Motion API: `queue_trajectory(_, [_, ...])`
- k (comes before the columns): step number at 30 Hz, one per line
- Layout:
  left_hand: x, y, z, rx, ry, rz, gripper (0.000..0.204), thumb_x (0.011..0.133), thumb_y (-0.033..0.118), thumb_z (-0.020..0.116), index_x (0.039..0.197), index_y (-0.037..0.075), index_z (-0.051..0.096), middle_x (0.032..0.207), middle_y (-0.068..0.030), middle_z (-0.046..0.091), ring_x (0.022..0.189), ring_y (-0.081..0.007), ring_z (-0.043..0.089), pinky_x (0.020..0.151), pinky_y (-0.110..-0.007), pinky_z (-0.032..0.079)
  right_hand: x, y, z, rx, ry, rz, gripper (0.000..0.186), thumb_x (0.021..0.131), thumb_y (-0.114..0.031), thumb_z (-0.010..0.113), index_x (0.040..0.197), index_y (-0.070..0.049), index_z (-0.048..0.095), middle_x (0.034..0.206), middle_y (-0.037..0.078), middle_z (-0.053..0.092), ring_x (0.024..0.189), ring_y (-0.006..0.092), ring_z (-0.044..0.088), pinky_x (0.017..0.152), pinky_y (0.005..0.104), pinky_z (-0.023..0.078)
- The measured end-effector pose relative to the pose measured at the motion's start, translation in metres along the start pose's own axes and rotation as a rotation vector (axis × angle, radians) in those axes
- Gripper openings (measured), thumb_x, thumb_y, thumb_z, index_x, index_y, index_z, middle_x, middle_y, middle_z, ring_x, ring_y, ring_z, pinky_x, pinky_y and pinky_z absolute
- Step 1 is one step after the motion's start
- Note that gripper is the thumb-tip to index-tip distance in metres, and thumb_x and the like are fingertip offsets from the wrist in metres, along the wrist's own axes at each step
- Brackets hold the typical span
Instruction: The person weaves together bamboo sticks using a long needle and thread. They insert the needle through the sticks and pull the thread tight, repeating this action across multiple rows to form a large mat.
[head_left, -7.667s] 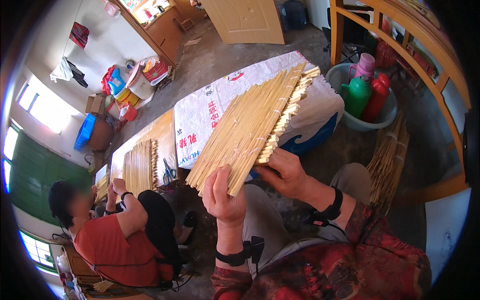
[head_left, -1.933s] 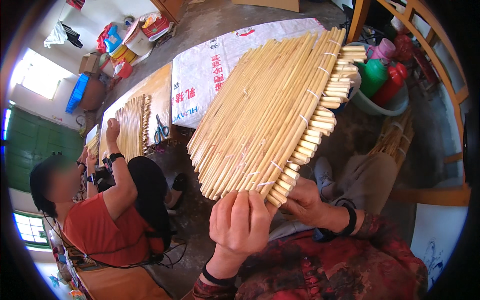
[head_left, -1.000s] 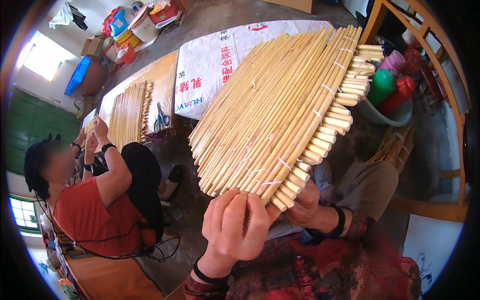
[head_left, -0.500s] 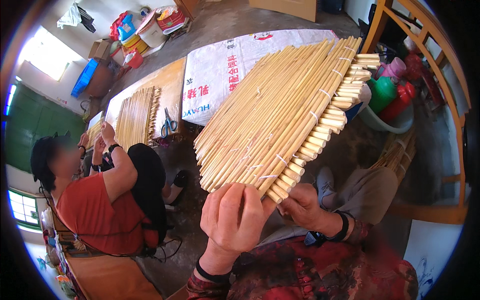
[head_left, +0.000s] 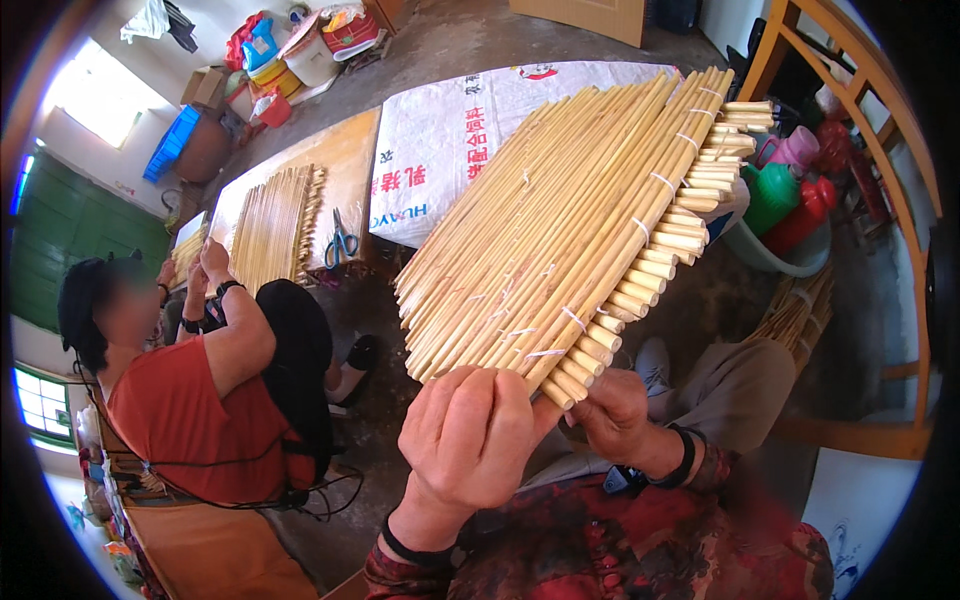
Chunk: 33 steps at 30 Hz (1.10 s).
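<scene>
A large panel of straw-coloured plant stalks [head_left: 530,210] stretches away from me, tilted, its far part over a table. White ties show near its right edge and near end, where thick cut stalk ends [head_left: 640,290] stick out in a row. My left hand [head_left: 470,430] is closed on the panel's near edge, knuckles up, its thumb reaching toward the near corner. Just below that corner, my right hand [head_left: 612,410] has its fingers pinched together close to the last stalk ends. What they hold is hidden or too small to make out.
White printed sacking [head_left: 430,150] covers part of the table. Scissors [head_left: 340,240] and a smaller stalk panel [head_left: 275,225] lie on its bare wood. A person in a red shirt [head_left: 200,420] works at left. A tub [head_left: 775,250] of bottles and a wooden frame [head_left: 860,90] stand at right.
The panel sits slightly further right in the picture, and the surroundings have shifted a little. My left hand keeps its hold; my right hand stays pinched by the corner.
</scene>
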<state>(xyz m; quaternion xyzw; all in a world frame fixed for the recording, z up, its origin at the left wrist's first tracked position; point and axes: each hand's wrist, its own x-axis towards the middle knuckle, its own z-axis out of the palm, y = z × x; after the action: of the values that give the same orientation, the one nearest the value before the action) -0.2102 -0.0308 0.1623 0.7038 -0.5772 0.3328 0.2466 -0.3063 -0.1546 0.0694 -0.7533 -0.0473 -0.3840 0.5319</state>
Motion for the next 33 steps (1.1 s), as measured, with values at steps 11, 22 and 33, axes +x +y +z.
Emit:
queue_trajectory(11, [0.012,0.022,-0.008,-0.044,-0.020,0.002,0.024,0.072,0.015,0.071,0.081,-0.003,0.057,0.073,-0.0095,0.052,0.062,-0.0222,0.057,0.052,-0.029,0.046,-0.008,-0.016,-0.021,0.050,-0.048,0.042,0.025,0.079,0.004,0.060,0.103,0.003,0.059,0.094,0.021,0.062,0.082,0.0342,0.064,0.068,0.0339,0.050])
queue_trajectory(22, [0.010,0.016,-0.012,-0.075,-0.052,-0.056,0.033,0.064,0.011,0.076,0.088,-0.002,0.057,0.078,-0.0102,0.055,0.065,-0.0256,0.059,0.057,-0.033,0.049,0.005,-0.019,-0.011,0.081,-0.014,0.077,0.021,0.081,0.002,0.057,0.102,0.003,0.059,0.087,0.018,0.061,0.068,0.0313,0.061,0.060,0.0334,0.048])
queue_trajectory(33, [-0.004,0.007,0.001,0.016,0.065,-0.007,0.026,0.076,0.019,0.071,0.082,-0.001,0.057,0.074,-0.0093,0.054,0.065,-0.0222,0.058,0.054,-0.029,0.047,0.006,-0.009,-0.002,0.177,0.009,0.123,0.009,0.088,-0.007,0.056,0.090,0.000,0.060,0.068,0.005,0.057,0.055,0.0129,0.056,0.049,0.0261,0.043])
